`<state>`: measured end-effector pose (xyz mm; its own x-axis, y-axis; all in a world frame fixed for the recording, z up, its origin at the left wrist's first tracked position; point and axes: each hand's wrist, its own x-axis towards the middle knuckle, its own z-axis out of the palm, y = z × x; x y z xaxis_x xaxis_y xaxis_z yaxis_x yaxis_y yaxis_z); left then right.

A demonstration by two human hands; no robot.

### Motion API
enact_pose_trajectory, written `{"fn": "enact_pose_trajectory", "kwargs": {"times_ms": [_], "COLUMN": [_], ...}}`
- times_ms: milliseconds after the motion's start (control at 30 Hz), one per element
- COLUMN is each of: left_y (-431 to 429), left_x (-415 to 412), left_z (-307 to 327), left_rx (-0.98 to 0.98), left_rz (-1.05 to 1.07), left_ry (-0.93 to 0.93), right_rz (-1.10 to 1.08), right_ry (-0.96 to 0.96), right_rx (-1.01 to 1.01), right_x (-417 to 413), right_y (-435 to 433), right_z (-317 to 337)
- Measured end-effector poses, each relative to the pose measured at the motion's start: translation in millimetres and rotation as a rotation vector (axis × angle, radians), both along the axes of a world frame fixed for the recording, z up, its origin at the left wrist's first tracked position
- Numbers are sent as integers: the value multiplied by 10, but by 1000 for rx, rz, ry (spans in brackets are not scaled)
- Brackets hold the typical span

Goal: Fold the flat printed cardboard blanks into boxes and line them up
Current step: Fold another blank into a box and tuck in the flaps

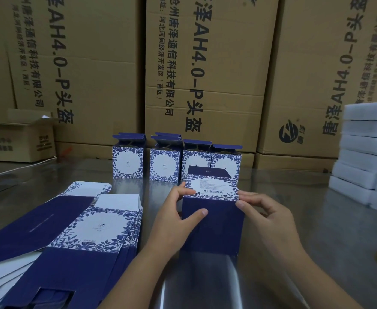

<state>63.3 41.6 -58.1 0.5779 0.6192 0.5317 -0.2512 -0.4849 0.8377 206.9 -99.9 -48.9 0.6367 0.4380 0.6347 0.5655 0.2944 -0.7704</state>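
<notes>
A: How is the half-folded box [213, 224] held?

B: It is stood on the steel table [316, 219]; its left side is pinched by the left hand [178, 216], and its barcode flap [214, 188] is pinched at the right corner by the right hand [265, 214].

A: And the rest?

B: Four finished boxes [164, 163] are lined up just behind; the flat blanks [89, 230] are stacked at the left.

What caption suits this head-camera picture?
Both hands fold a blue box before a row of finished boxes.

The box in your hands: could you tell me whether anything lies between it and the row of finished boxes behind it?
Nothing visible does. The box, held by the left hand and right hand, sits just before the row, with only bare table around.
</notes>
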Motion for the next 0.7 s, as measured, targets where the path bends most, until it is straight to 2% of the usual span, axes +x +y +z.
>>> {"fn": "enact_pose_trajectory", "kwargs": {"times_ms": [233, 433, 700], "left_y": [-21, -84, -150], "left_x": [0, -16, -31], "left_z": [-1, 26, 58], "left_rx": [9, -3, -18], "left_rz": [5, -12, -48], "left_ry": [-13, -5, 37], "right_rz": [-70, -126, -113], "right_ry": [-36, -264, -244], "right_rx": [-35, -78, -83], "right_x": [-6, -61, -78], "right_y": [10, 2, 1], "right_z": [-37, -38, -10]}}
